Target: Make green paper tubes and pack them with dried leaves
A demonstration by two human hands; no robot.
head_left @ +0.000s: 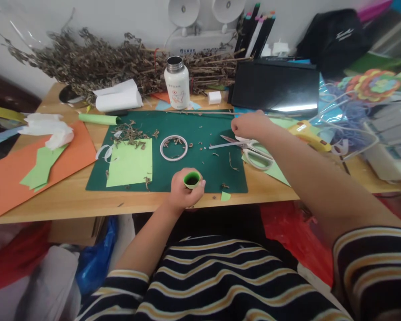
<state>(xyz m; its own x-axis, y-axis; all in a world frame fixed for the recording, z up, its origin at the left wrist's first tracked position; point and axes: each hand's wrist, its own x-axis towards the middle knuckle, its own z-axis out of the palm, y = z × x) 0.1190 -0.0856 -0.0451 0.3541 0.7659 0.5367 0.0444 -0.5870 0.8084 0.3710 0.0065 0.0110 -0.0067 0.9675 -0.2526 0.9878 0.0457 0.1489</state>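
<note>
On the counter (70,203) edge, left hand (182,191) fingers wrap the green paper roll (191,179), right hand (250,125) fingers close over scissors (250,149); blades may snag, roll may crush.

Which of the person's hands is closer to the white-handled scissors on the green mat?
Right. The right hand rests just above the white-handled scissors, nearly touching; the left hand holds a rolled green paper tube well away.
</note>
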